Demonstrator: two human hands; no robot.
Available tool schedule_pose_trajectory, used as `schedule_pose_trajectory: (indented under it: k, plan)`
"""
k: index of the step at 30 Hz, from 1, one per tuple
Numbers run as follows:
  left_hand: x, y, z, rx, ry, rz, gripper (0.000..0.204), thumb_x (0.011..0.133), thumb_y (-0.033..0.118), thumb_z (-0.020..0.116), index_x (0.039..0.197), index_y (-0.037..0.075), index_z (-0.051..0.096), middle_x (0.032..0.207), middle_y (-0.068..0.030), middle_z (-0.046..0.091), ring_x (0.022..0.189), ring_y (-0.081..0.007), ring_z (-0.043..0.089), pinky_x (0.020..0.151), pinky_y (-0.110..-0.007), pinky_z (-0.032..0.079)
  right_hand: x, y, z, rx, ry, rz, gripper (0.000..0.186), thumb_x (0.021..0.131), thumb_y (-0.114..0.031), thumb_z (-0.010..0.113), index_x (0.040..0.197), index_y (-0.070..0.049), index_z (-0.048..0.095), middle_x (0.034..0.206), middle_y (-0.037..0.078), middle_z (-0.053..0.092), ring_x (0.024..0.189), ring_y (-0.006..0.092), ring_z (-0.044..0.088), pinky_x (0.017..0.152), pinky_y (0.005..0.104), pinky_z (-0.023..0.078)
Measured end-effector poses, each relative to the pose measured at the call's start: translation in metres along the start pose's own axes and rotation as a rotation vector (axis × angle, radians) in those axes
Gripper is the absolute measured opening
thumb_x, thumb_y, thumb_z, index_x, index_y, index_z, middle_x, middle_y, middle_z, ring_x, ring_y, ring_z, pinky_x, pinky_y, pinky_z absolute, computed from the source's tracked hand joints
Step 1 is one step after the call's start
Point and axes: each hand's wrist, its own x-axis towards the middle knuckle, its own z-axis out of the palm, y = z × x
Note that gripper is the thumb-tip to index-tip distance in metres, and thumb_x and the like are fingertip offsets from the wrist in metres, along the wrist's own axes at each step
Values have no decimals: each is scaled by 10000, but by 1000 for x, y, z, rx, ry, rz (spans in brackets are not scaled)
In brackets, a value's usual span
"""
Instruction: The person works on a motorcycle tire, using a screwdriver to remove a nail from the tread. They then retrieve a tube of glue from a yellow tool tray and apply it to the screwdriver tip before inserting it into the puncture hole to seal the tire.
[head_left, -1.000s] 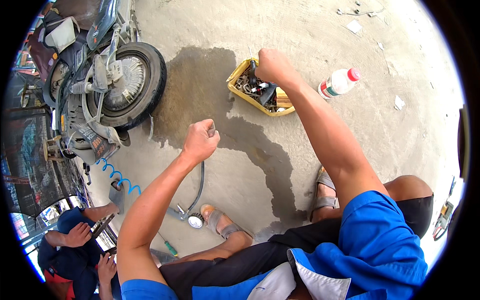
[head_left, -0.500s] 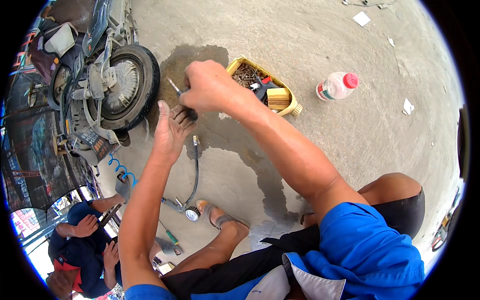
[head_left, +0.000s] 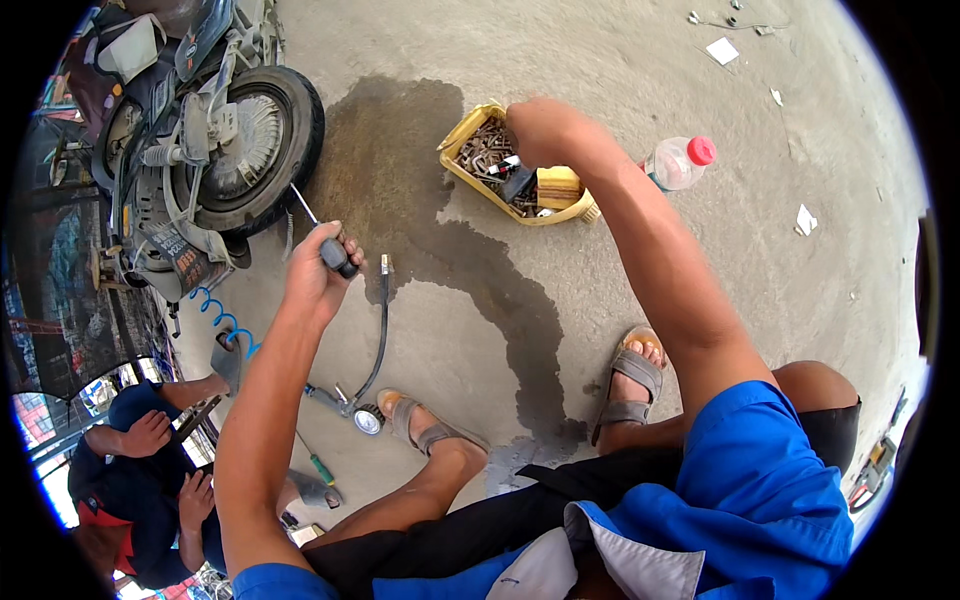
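Observation:
In my left hand (head_left: pixel 318 265) is a screwdriver (head_left: pixel 337 257) with a dark handle, my fingers wrapped round it. Its thin metal shaft slants up towards the tyre of a motorbike wheel (head_left: pixel 305 130). My right hand (head_left: pixel 548 132) is over the far right side of a yellow cut-down plastic container (head_left: pixel 462 178), its fingers curled and mostly hidden under the hand. Inside the container lie several rusty bolts and metal bits (head_left: pixel 482 150), a dark tool part (head_left: pixel 517 184) and a yellow block (head_left: pixel 558 188).
A clear bottle with a red cap (head_left: pixel 682 163) stands right of the container. Near my sandalled feet lie an air hose with a gauge (head_left: pixel 368 419) and a green-handled screwdriver (head_left: pixel 321 468). A wet patch (head_left: pixel 390 150) darkens the concrete. Another person (head_left: pixel 140 490) sits at lower left.
My hands have moved apart. The screwdriver, earlier at my right hand, is now in my left, whose open fingers have closed round it. My right hand has moved right to the container.

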Motion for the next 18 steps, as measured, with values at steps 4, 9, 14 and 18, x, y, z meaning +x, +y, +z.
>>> schedule_pose_trajectory:
  k: [4, 9, 14, 18]
  plan:
    - [-1, 1, -2, 55, -56, 18, 197, 898, 236, 651, 828, 97, 529, 772, -70, 546, 737, -219, 544, 724, -372, 457, -14, -7, 27, -146, 66, 38, 180, 808, -66, 632, 945, -50, 748, 957, 152, 742, 945, 334, 713, 777, 439, 583]
    - [-3, 3, -9, 101, -142, 38, 185, 894, 220, 646, 839, 75, 545, 749, -74, 573, 696, -200, 567, 680, -356, 478, -20, -4, 43, -213, 70, 38, 169, 813, -77, 639, 945, -66, 744, 950, 152, 742, 929, 322, 720, 772, 431, 585]
    - [-9, 4, -17, 155, -169, 54, 175, 896, 232, 635, 824, 100, 546, 756, -59, 560, 693, -196, 554, 679, -360, 465, -22, 1, 56, -211, 38, 57, 234, 782, -64, 663, 1006, -65, 732, 959, 171, 735, 924, 341, 717, 775, 435, 585]
    - [-8, 9, -19, 183, -185, 71, 183, 897, 226, 634, 821, 83, 551, 756, -65, 567, 703, -200, 565, 681, -361, 476, -14, 12, 45, -64, 105, 92, 225, 740, -62, 678, 955, -46, 743, 930, 189, 732, 909, 355, 709, 766, 448, 568]
